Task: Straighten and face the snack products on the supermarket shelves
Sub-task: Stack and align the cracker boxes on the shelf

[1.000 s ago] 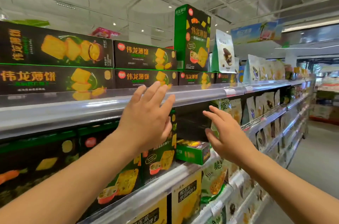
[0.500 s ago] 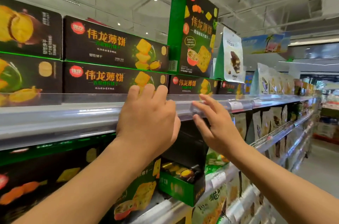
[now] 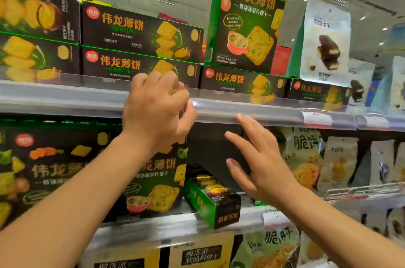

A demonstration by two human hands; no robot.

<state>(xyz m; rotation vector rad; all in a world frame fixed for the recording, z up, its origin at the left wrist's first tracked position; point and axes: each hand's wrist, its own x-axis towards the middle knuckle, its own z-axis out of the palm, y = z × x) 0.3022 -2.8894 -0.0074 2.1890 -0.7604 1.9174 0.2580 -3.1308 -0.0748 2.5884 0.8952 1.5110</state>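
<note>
- Left hand point(image 3: 156, 109) raised at the clear plastic front rail of the top shelf point(image 3: 252, 112), fingers point(image 3: 162, 83) curled over the rail's edge; whether anything is held, cannot tell.
- Right hand point(image 3: 263, 164) just below the rail, fingers spread wide and straight, holding nothing.
- Flat black-and-green cracker boxes point(image 3: 140, 48) stacked two high on the top shelf, fronts facing out.
- One tall green cracker box point(image 3: 249, 15) upright on that stack.
- Small green box point(image 3: 210, 199) lying askew on the lower shelf, corner jutting past the edge.
- White snack pouches point(image 3: 324, 39) to the right.
</note>
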